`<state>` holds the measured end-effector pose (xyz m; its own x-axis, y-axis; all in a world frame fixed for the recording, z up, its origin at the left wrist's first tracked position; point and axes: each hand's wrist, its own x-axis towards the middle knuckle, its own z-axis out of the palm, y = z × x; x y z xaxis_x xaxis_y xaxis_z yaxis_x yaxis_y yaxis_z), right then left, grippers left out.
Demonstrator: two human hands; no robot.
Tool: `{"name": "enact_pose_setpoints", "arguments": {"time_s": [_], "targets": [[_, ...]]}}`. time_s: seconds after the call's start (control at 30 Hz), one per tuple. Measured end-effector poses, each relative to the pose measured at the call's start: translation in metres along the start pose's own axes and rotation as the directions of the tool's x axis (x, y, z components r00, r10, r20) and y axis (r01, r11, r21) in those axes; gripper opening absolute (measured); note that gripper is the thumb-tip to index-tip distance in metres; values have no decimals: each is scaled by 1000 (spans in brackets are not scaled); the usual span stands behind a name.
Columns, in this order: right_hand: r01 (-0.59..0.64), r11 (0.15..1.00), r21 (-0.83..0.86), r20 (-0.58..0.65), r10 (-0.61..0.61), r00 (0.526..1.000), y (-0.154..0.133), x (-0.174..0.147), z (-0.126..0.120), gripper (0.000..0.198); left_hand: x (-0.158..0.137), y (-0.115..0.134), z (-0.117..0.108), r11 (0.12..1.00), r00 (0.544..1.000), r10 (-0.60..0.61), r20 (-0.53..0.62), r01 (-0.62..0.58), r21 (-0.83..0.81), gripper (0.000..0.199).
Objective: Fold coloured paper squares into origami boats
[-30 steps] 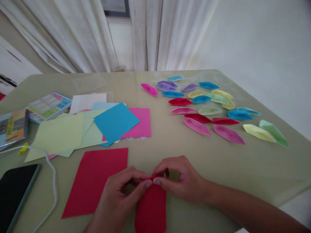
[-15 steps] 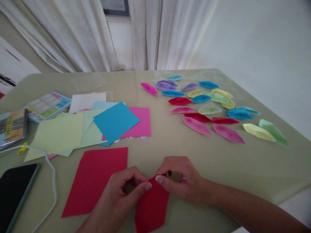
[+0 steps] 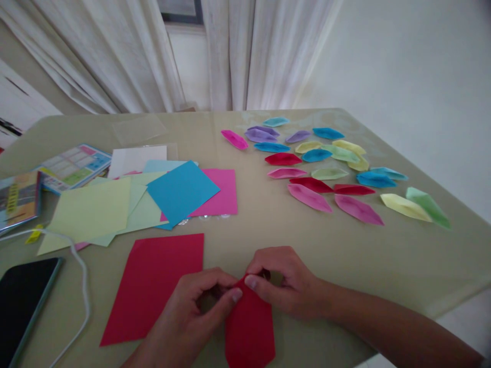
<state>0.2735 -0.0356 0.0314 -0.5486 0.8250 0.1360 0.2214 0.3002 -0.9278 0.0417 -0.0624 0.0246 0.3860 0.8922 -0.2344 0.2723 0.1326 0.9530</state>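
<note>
Between my hands is a partly folded sheet of red paper, its far end pinched and its body hanging toward the table's near edge. My left hand grips the far end's left side between thumb and fingertips. On the right side of that end, close beside the left thumb, my right hand pinches the paper too. A flat red sheet lies on the table to the left, partly covered by my left hand and wrist. The fold at my fingertips is mostly hidden.
Many folded paper boats, such as a pink one, lie at the right back of the table. Loose sheets, including a blue square, overlap on the left. A phone, a white cable and booklets sit further left.
The lower part of the folded red paper has swung slightly right and now hangs straighter. Both hands keep their pinch at its far end. The flat red sheet has shifted slightly right.
</note>
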Motion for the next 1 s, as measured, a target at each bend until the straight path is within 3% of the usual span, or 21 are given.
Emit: {"name": "enact_pose_setpoints", "arguments": {"time_s": [0.13,0.33,0.63,0.73,0.87,1.0], "targets": [[-57,998,7,43,57,997,-1,0,-1,24,-1,1,1,999,1000,1,-14,-1,46,28],[-66,990,-122,144,84,986,-3,5,-5,35,-1,0,3,1000,1000,-14,-8,14,27,33],[-98,993,-58,250,110,962,-3,8,-9,40,1,2,1,999,1000,-22,-15,22,23,37],[-127,992,-7,266,125,956,-5,7,-10,44,-2,0,3,999,997,13,-83,-9,45,35],[-218,969,115,300,176,938,-8,7,-13,39,-1,-3,2,996,981,-33,-189,17,-87,30],[-236,969,75,214,216,953,-3,7,-16,33,5,-3,-7,986,893,-77,-444,3,-167,32]]}}
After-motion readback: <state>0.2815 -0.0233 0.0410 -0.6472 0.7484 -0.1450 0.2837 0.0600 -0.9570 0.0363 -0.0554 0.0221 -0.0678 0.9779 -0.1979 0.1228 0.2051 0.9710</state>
